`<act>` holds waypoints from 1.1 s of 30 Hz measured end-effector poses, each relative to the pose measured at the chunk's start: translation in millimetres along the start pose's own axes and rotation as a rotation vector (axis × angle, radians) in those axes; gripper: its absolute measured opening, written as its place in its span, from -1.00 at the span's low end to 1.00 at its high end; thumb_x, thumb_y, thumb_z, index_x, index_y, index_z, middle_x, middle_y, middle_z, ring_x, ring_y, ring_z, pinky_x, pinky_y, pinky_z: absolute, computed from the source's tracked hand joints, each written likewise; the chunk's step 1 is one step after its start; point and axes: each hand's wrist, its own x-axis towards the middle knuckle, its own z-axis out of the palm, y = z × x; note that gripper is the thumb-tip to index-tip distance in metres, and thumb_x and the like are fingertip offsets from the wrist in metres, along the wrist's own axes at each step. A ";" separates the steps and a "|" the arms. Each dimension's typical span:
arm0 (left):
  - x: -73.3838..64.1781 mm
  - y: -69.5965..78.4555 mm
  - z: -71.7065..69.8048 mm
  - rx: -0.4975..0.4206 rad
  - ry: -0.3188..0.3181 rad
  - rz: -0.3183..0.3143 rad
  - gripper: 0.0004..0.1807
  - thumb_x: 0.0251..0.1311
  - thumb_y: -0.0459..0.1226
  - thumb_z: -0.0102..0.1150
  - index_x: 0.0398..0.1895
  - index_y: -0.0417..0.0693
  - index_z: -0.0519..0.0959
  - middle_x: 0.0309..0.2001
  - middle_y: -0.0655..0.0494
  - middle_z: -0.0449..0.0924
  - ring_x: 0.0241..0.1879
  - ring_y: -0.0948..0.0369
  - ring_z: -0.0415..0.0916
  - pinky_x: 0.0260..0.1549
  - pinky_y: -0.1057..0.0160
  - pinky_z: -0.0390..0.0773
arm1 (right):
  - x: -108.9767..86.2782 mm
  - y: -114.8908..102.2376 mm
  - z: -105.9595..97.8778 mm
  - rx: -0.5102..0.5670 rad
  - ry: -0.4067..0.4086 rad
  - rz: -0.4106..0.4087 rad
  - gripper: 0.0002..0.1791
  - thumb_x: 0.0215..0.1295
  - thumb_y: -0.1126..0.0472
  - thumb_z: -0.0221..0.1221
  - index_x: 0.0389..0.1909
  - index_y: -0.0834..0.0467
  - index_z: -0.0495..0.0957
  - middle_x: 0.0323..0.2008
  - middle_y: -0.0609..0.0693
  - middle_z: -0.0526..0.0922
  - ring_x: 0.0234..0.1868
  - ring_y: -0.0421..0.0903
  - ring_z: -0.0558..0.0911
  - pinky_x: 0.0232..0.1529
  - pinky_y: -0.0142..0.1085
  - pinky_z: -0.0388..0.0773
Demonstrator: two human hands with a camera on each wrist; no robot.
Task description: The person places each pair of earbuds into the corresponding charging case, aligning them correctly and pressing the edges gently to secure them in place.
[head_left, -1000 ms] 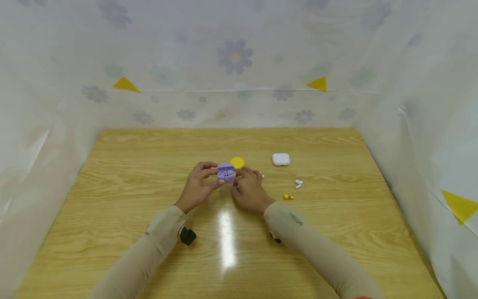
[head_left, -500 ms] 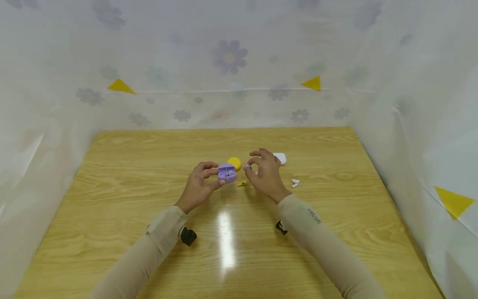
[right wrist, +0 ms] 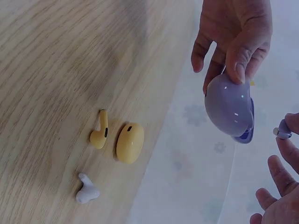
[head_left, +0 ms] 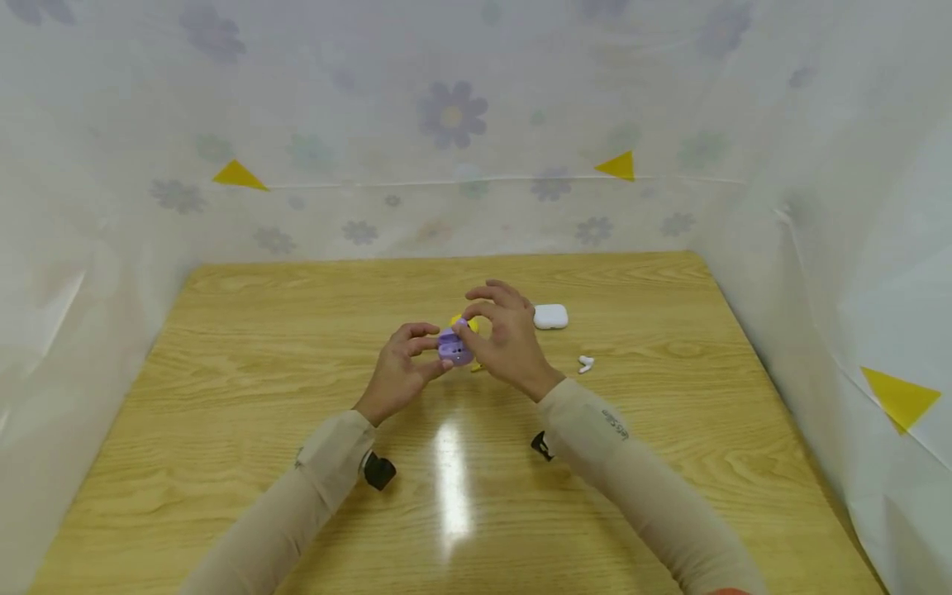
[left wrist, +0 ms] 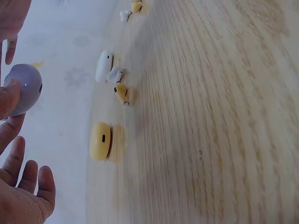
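- Two beige sleeves reach in; small dark lettering on the right one (it seems to read "Let's Slim") is the lone writing to be picked out.
- Two black pieces show, one at each wrist.
- One worktop, wood-grained, carries the loose items.
- One left hand grips one purple case between thumb and fingers, raised off the worktop with its lid tilted back.
- One right hand pinches one purple earbud between thumb and forefinger, near the case but apart from it (the other fingers are spread).
- Two yellow earbuds lie on the worktop, one near the yellow case, one farther to the right.
- Two white earbuds lie there too, one of them beside that farther yellow one.
- One yellow case sits closed behind the purple one (a dark oval mark on its side).
- One white case, closed, stands to its right.
- Three yellow triangles show against the flower-printed sheet.
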 end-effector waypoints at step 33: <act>1.2 4.8 1.0 0.017 0.027 0.069 -0.75 0.04 -0.31 0.37 -0.17 -0.17 0.69 0.11 -0.14 0.48 0.20 -0.12 0.36 0.14 -0.17 0.41 | -6.6 -1.7 15.9 -0.047 -0.083 -0.002 -0.89 0.15 0.15 0.32 -0.38 0.12 0.72 0.10 0.08 0.62 0.33 0.17 0.36 0.21 0.33 0.05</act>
